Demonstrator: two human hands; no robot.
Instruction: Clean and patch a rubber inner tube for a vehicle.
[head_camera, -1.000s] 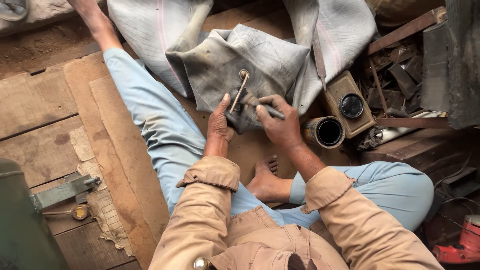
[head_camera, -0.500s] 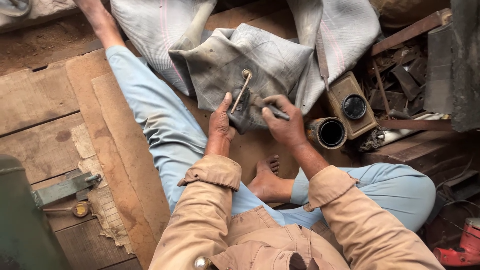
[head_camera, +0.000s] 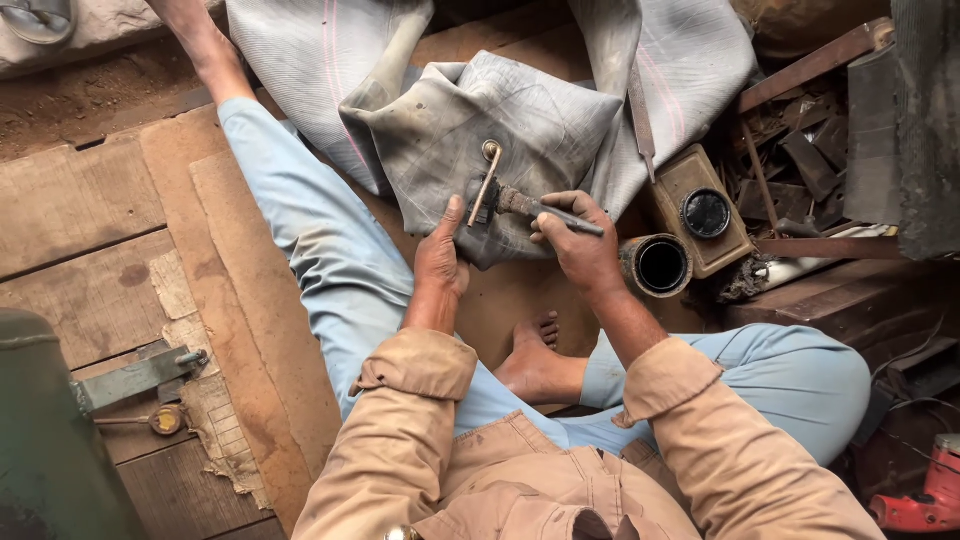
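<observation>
A folded grey rubber inner tube (head_camera: 500, 130) lies on the wooden floor in front of me, between my legs. A bent metal valve stem (head_camera: 489, 178) stands out of it. My left hand (head_camera: 440, 262) presses the tube's lower fold just left of the stem, thumb pointing up. My right hand (head_camera: 578, 243) grips a dark metal tool (head_camera: 545, 210) whose tip meets the base of the stem.
A round open can (head_camera: 660, 265) and a rusty rectangular tin with a black cap (head_camera: 703, 213) sit right of my right hand. Scrap metal (head_camera: 810, 150) is piled at the right. A green object (head_camera: 45, 440) and a metal bracket (head_camera: 135, 378) are at left, a red object (head_camera: 925, 505) at lower right.
The hands stay on the tube and valve stem. My right hand has shifted slightly, with the tool still against the stem's base. The view has hardly moved.
</observation>
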